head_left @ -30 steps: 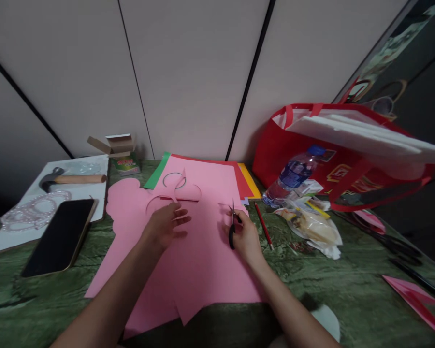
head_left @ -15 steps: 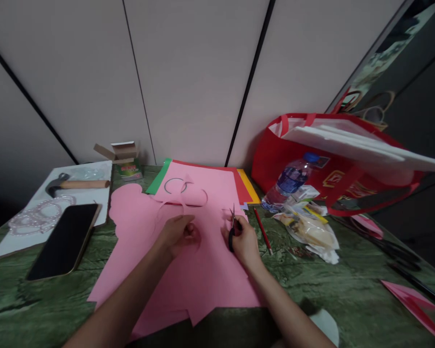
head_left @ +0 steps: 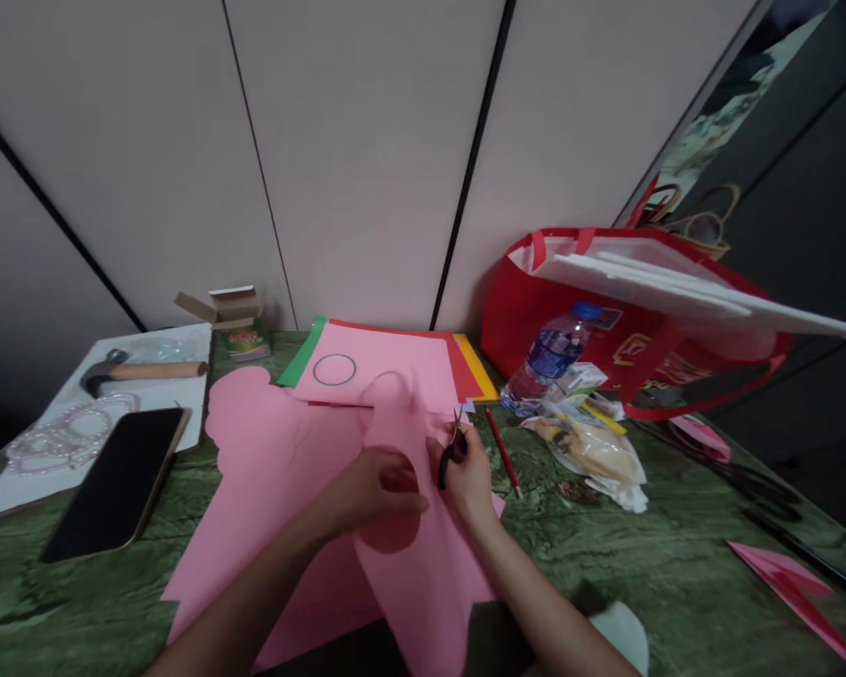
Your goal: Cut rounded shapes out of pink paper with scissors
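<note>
My right hand [head_left: 471,475] is closed around small black-handled scissors [head_left: 451,454], their narrow blades pointing up and away from me. It also sits against the edge of a large pink paper sheet [head_left: 423,564], though I cannot tell whether fingers pinch it. The sheet is raised and curled along its middle. Over the curl is my left hand [head_left: 373,489], fingers bent and apart from the thumb, with pink showing in the gap. Another pink sheet with a scalloped edge [head_left: 243,414] lies flat to the left, partly covered by my left forearm.
Behind lie stacked coloured sheets [head_left: 395,348] with a bangle-like ring [head_left: 335,369]. Left are a phone [head_left: 117,484], a hammer [head_left: 148,370], beads [head_left: 63,440] and a small box [head_left: 243,334]. Right are a red pencil [head_left: 504,453], a water bottle [head_left: 546,357] and a red bag [head_left: 514,291].
The large pink sheet has lifted and curled up in the middle. My left hand has shifted right, towards the scissors. The thin curled strip of pink paper near it no longer shows clearly.
</note>
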Available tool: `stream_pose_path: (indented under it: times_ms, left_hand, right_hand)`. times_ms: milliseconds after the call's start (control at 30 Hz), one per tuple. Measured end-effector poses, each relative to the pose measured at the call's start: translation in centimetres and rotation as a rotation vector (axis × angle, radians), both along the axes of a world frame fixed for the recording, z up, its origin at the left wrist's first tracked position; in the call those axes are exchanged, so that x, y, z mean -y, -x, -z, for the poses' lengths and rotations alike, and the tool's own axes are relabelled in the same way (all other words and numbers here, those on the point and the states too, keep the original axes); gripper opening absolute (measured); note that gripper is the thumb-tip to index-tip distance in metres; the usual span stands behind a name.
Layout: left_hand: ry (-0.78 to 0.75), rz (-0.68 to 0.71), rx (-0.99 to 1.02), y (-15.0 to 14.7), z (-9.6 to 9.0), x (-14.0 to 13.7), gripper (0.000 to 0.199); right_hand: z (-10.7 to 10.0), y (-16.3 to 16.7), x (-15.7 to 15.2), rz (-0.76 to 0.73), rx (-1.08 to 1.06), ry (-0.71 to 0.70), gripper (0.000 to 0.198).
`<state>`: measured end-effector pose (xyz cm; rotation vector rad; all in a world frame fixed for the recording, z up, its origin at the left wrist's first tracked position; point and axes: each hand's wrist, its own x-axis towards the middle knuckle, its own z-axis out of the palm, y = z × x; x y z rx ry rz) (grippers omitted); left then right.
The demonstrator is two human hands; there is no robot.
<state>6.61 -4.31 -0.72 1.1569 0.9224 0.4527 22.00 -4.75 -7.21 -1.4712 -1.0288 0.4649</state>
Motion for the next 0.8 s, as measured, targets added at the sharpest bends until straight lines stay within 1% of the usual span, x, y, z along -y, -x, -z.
stream_pose_path:
  times_ms: [100, 167, 233, 300, 400, 500, 567, 667, 733, 800]
  left_hand:
    - [-0.019, 0.189, -0.11, 0.4, 0.4, 0.3, 0.021]
    - [-0.047, 0.247, -0.18, 0.3, 0.6, 0.4, 0.026]
    - [-0.104, 0.229, -0.232, 0.1, 0.6, 0.4, 0.026]
    - [-0.132, 0.2, -0.243, -0.3, 0.9, 0.4, 0.025]
    - [-0.093, 0.225, -0.192, -0.8, 1.7, 0.6, 0.028]
    - [-0.059, 0.235, -0.136, -1.0, 2.2, 0.6, 0.037]
    - [-0.083, 0.206, -0.113, -0.8, 1.9, 0.4, 0.041]
    - [-0.163, 0.102, -0.056, 0.1, 0.6, -0.3, 0.038]
    - [-0.21, 0.003, -0.013, 0.6, -0.3, -0.8, 0.035]
    - [-0.279, -0.158, 0.033, 0.9, -1.0, -1.1, 0.033]
  right_hand:
    - [-0.5, 0.2, 0.0, 0.043, -0.071, -0.038, 0.03]
    - [-0.8, 0.3, 0.0, 0.053, -0.114, -0.064, 0.032]
    - [-1.3, 0.4, 0.2, 0.039, -0.151, -0.08, 0.03]
    - [-1.8, 0.4, 0.4, 0.026, -0.183, -0.091, 0.028]
    - [-2.6, 0.5, 0.7, 0.017, -0.21, -0.108, 0.028]
    - [-3.4, 0.9, 1.0, -0.013, -0.212, -0.126, 0.025]
    - [-3.9, 1.4, 1.2, -0.05, -0.206, -0.133, 0.024]
    - [-4.7, 2.1, 1.6, -0.111, -0.166, -0.154, 0.025]
    - [-5.6, 2.4, 2.0, -0.108, -0.083, -0.208, 0.024]
    - [-6.9, 2.4, 2.3, -0.055, 0.051, -0.284, 0.021]
